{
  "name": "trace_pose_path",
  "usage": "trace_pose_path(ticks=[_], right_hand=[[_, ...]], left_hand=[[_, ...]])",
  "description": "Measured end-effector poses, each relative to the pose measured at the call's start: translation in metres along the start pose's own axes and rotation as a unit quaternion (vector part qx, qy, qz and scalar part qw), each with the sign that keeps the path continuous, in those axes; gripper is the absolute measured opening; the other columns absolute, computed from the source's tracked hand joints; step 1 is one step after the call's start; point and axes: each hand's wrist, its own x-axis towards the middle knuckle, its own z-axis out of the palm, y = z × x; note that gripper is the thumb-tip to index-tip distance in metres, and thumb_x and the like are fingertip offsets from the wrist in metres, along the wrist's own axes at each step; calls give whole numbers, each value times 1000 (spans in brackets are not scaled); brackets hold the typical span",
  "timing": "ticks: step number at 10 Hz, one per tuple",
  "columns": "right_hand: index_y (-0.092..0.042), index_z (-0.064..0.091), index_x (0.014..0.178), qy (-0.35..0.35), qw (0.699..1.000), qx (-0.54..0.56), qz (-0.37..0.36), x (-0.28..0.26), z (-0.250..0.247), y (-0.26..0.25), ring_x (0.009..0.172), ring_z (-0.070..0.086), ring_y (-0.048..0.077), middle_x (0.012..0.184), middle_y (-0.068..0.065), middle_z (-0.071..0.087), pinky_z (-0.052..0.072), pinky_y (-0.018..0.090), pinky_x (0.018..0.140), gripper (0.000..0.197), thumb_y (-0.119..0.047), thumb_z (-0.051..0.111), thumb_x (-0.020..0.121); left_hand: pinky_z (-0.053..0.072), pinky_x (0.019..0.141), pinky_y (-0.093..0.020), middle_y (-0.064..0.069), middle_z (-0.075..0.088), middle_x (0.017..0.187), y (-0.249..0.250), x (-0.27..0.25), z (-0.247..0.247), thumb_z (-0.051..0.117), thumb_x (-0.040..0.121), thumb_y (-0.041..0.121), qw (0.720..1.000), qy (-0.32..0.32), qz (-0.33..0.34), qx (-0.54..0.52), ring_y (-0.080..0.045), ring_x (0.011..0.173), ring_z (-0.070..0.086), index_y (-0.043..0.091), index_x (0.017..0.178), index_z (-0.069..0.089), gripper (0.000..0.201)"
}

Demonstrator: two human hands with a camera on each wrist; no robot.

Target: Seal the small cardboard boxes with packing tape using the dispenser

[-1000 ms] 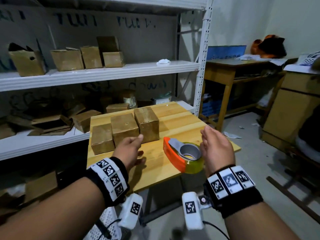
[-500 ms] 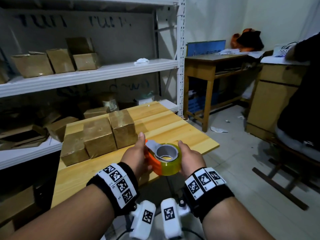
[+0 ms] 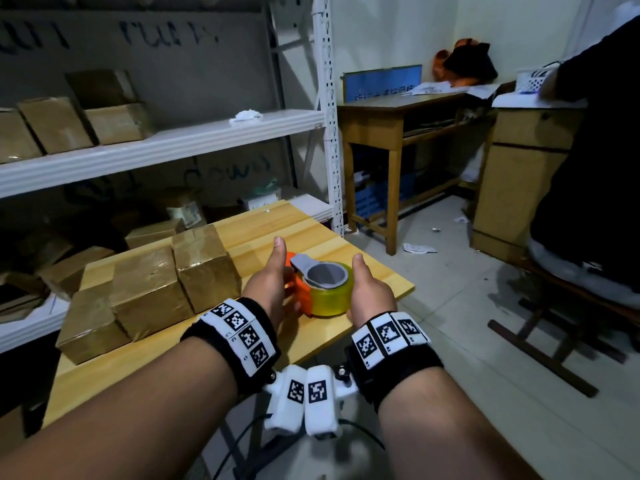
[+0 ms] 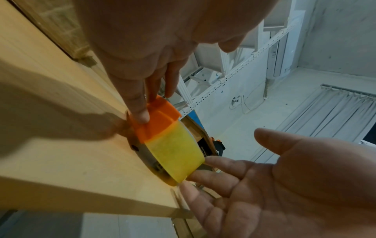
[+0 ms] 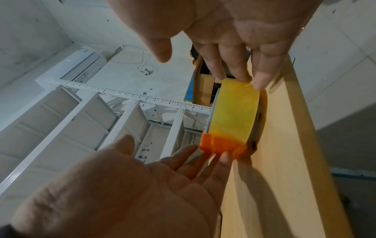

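Observation:
The tape dispenser [image 3: 322, 289], orange with a grey hub and a yellow roll, lies flat near the front right of the wooden table [image 3: 363, 251]. My left hand [image 3: 268, 285] touches its orange end [image 4: 156, 122] with straight fingers [image 4: 140, 112], thumb up. My right hand [image 3: 369, 292] touches the yellow roll [image 5: 234, 112] from the other side with straight fingers [image 5: 258, 80], thumb off it. Three small cardboard boxes stand in a row to the left: the nearest to the dispenser [image 3: 207, 271], the middle one [image 3: 149, 292], the far-left one [image 3: 90, 327].
A white rack [image 3: 166, 150] behind the table holds more cardboard boxes [image 3: 114, 123]. A wooden desk [image 3: 394, 112] and a cabinet [image 3: 519, 168] stand at the right. A seated person [image 3: 588, 168] is at the far right, over tiled floor. The table's front edge is under my wrists.
My left hand left the boxes and my right hand came in; both now touch the dispenser from opposite sides. The camera has swung to the right.

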Motion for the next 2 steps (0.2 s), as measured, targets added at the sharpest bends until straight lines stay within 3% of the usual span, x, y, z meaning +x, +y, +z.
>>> trace_pose_path(ticks=[1, 2], right_hand=[[12, 60, 135, -2, 1000, 1, -5, 8, 2, 4, 127, 63, 46, 137, 33, 64, 53, 46, 102, 69, -50, 48, 108], [13, 60, 135, 11, 1000, 1, -4, 7, -3, 1, 128, 63, 45, 138, 33, 64, 50, 34, 88, 68, -49, 49, 108]], left_hand=[[59, 84, -41, -7, 72, 128, -5, 8, -5, 46, 88, 85, 1000, -9, -5, 10, -29, 116, 66, 10, 131, 66, 90], [58, 100, -49, -4, 67, 130, -7, 8, -16, 45, 90, 83, 1000, -19, -8, 15, -31, 117, 63, 12, 118, 65, 79]])
